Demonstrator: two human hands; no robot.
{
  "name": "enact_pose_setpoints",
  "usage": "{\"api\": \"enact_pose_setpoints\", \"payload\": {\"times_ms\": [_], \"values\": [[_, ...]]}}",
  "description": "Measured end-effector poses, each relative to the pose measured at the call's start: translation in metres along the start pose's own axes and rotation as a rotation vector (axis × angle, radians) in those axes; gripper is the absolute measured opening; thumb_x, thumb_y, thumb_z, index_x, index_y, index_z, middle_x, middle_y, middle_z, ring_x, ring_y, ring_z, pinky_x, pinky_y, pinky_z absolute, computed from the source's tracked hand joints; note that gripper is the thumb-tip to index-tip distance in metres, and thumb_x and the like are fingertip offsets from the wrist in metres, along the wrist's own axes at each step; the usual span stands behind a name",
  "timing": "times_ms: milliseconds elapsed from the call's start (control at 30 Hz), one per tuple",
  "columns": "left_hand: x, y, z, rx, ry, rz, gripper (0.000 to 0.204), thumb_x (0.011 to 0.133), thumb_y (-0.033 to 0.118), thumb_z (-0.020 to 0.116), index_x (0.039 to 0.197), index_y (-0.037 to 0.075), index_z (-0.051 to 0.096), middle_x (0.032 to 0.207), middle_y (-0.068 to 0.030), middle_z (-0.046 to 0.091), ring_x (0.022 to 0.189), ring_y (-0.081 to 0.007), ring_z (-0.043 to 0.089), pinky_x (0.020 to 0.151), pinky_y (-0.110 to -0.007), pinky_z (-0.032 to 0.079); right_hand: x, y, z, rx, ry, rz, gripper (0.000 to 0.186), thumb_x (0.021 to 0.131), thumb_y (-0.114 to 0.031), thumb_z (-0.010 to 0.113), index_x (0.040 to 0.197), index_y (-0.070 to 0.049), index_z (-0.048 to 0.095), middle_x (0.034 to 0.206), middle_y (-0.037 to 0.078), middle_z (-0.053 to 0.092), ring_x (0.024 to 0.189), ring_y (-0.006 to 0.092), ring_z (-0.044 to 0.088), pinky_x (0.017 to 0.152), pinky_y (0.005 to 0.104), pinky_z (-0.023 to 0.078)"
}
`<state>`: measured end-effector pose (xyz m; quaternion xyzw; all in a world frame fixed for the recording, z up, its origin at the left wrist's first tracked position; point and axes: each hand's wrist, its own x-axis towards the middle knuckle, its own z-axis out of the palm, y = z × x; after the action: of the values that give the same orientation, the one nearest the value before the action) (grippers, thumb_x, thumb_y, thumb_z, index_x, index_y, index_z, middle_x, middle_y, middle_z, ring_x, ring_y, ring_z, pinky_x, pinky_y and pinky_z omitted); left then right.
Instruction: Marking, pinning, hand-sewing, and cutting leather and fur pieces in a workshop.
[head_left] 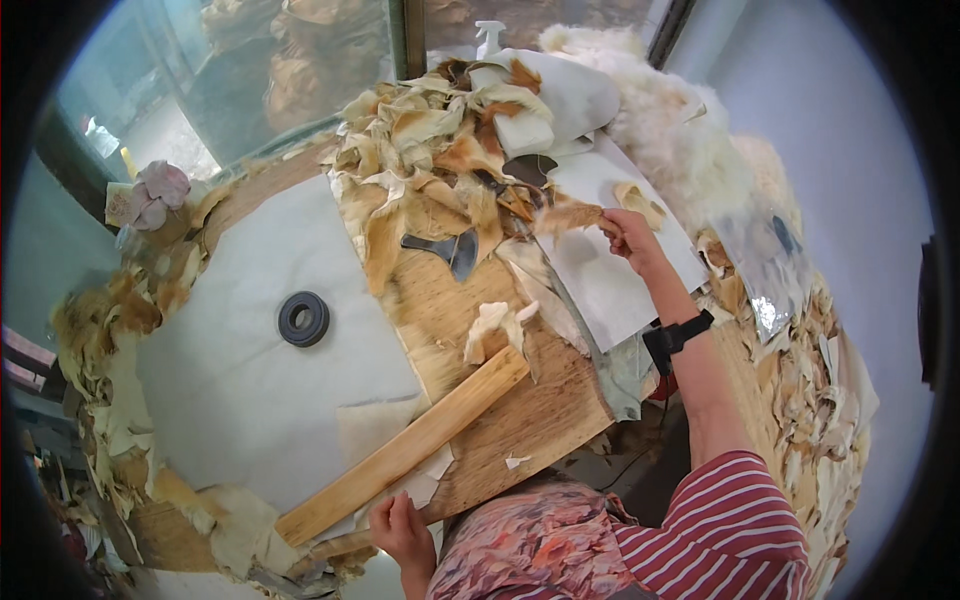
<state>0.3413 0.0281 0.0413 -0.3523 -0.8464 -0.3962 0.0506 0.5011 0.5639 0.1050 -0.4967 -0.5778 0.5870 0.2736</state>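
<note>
- Clearly, the right hand (630, 238) pinches one end of a narrow strip of tan fur (570, 217) between thumb and fingertips
- The strip extends left from that grip, at the left side of a white flat sheet (605, 295) on the right half of the table; I cannot tell whether its loose end touches anything
- A curled cream scrap of hide (640, 203) lies on the sheet, just beyond the right hand
- The left hand (405, 530) is at the near edge, beside a long pale wooden plank (405, 447); its fingers are curled inward, and I cannot tell whether they pinch anything
- As for progress, the strip appears picked out and in the grip, but not set down or joined to anything
- Much looks left to handle: a jumbled heap of tan and cream hide scraps (400, 140) lies far and left of the strip
- A dark metal blade with a flared edge (462, 255) and a dark ring-shaped roll (318, 328) lie left of the right hand, both untouched
</note>
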Motion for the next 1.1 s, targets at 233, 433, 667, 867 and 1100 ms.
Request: {"api": "enact_pose_setpoints", "payload": {"times_ms": [233, 433, 667, 867, 1100], "values": [[0.009, 0.003, 0.02, 0.216, 0.01, 0.173, 0.028, 0.08, -0.001, 0.07, 0.107, 0.008, 0.068, 0.117, -0.0129, 0.061, 0.107, -0.0327, 0.057, 0.09, -0.046, 0.044, -0.001, 0.023, -0.014, -1.009, 0.394, -0.701, 0.021, 0.079, -0.024, 0.067, 0.087, -0.005, 0.07, 0.075, 0.009, 0.069, 0.06, 0.0206, 0.066, 0.061, 0.0332, 0.053], [0.012, 0.006, 0.03, 0.371, 0.02, 0.208, 0.039, 0.09, 0.011, 0.064, 0.127, 0.005, 0.056, 0.135, -0.0175, 0.05, 0.126, -0.037, 0.048, 0.105, -0.053, 0.037, 0.013, -0.038, 0.096, -0.789, -0.291, -0.356, 0.032, 0.078, -0.033, 0.067, 0.089, -0.003, 0.074, 0.082, 0.015, 0.072, 0.077, 0.0285, 0.071, 0.07, 0.0393, 0.055], [0.016, 0.001, 0.043, 0.336, 0.023, 0.117, 0.043, 0.099, 0.029, 0.055, 0.13, 0.0, 0.051, 0.142, -0.0213, 0.045, 0.133, -0.0403, 0.041, 0.112, -0.057, 0.03, 0.085, 0.011, 0.152, -1.061, -0.084, -0.672, 0.026, 0.079, -0.026, 0.064, 0.083, -0.003, 0.074, 0.067, 0.009, 0.068, 0.058, 0.0165, 0.066, 0.055, 0.0315, 0.052], [0.017, 0.01, 0.043, 0.294, -0.007, 0.114, 0.044, 0.099, 0.03, 0.054, 0.129, -0.002, 0.05, 0.141, -0.0233, 0.045, 0.132, -0.0412, 0.041, 0.111, -0.057, 0.029, 0.142, -0.006, 0.069, -0.99, 0.115, -0.61, 0.017, 0.077, -0.021, 0.064, 0.07, -0.007, 0.07, 0.062, 0.006, 0.066, 0.059, 0.0195, 0.067, 0.059, 0.0329, 0.052], [0.013, 0.01, 0.04, 0.304, -0.006, 0.079, 0.043, 0.094, 0.025, 0.06, 0.127, -0.001, 0.054, 0.138, -0.023, 0.047, 0.13, -0.0401, 0.046, 0.11, -0.058, 0.031, -0.002, -0.063, 0.082, 0.011, -0.225, -0.237, 0.017, 0.087, -0.021, 0.062, 0.079, -0.005, 0.066, 0.076, 0.002, 0.065, 0.072, 0.0111, 0.064, 0.068, 0.0288, 0.055]]}}
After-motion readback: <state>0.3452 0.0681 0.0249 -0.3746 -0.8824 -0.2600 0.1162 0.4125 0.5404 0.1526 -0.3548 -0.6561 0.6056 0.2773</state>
